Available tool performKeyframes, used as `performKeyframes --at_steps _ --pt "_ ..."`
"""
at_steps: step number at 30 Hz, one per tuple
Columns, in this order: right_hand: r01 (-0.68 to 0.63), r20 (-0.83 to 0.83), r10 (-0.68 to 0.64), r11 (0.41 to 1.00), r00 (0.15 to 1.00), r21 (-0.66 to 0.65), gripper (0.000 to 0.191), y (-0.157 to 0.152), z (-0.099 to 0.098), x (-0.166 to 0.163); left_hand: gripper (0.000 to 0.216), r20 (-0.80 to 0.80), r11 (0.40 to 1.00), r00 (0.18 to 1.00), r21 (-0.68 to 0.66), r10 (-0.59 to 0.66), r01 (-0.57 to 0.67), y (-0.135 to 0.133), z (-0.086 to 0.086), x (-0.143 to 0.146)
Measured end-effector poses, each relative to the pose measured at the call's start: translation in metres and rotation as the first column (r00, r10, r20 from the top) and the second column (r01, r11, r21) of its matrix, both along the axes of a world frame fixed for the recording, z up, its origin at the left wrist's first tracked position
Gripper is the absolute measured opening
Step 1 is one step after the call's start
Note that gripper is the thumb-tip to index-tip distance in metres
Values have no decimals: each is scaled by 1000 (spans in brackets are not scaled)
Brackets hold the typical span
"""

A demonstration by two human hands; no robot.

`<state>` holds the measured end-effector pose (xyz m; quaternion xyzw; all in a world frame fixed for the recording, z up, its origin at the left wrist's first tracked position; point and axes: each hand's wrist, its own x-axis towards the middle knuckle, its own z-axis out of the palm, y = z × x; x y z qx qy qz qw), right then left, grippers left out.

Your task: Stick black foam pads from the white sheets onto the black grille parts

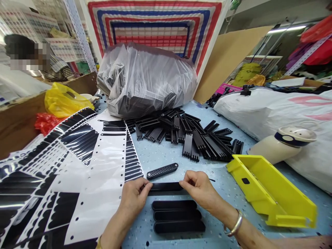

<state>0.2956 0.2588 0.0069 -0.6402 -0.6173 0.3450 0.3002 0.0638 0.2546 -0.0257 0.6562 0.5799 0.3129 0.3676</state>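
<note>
A glossy black sticker strip (166,187) is stretched level between my hands, low over the blue table. My left hand (135,193) pinches its left end between thumb and fingers. At the right end, my right hand (198,186) pinches it the same way. Just beyond the strip lies a black slotted piece with a mesh pattern and rounded ends (162,171). Nearer to me, several smooth black round-ended pieces (177,215) lie in a neat row. White sheets (103,173) with black die-cut strips spread left of my left hand.
Behind, black plastic parts (192,135) are heaped before a big plastic-wrapped bundle (147,83). On the right are a yellow bin (255,186), a cream bottle (275,147) and a white sack (249,107). Yellow and red bags (64,100) sit at left; a person (38,58) is beyond.
</note>
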Motion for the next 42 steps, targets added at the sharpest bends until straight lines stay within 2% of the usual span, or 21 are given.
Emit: performKeyframes --at_steps 8,22,32,35,38,42 --pt "9 44 -8 1000 999 -16 22 6 -10 0 31 -15 1000 1000 21 -13 13 0 1 -1" --pt "40 135 -39 999 990 -3 24 4 -13 0 33 12 1000 1000 -15 -16 17 -1 3 0" --pt "57 96 -54 998 994 -24 28 4 -12 9 32 20 1000 1000 -19 -20 20 0 5 -1" --pt "16 56 -13 999 998 -49 25 1 -14 12 31 20 1000 1000 -8 -13 13 0 5 -1" --pt "-21 19 23 996 1000 -82 33 -3 -14 14 32 22 1000 1000 -6 -11 11 0 4 -1" --pt "-9 23 11 995 1000 -99 44 -6 -10 13 32 13 1000 1000 2 -8 8 0 2 0"
